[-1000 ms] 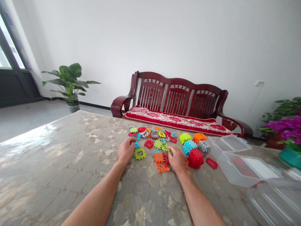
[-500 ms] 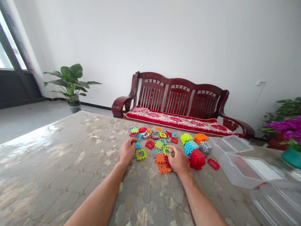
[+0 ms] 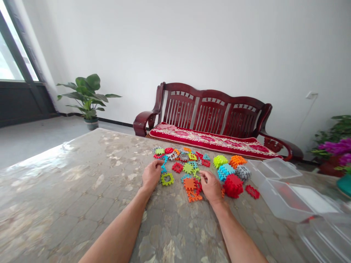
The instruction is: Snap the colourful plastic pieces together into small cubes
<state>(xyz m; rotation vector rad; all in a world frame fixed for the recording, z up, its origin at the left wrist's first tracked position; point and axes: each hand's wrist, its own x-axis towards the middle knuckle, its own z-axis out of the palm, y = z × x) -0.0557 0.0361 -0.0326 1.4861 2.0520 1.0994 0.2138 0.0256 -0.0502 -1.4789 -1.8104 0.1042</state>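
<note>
Colourful flat plastic tiles with notched edges lie scattered on the table between my hands. My left hand is closed, its fingertips pinched together against blue tiles; what it holds, if anything, I cannot make out. Just right of it lies a lime green square frame tile. My right hand pinches the edge of a small green tile, which looks tilted. Close by are a solid green tile, an orange square tile, an orange tile with diagonal openings and a red tile.
Stacks of tiles sorted by colour stand to the right: green, orange, blue, grey, red. A loose red tile lies before the clear plastic boxes. A wooden bench is behind the table.
The view has swung slightly left, so everything sits a little further right. The green tile at my right fingertips has tilted. My left hand stays by the blue tiles.
</note>
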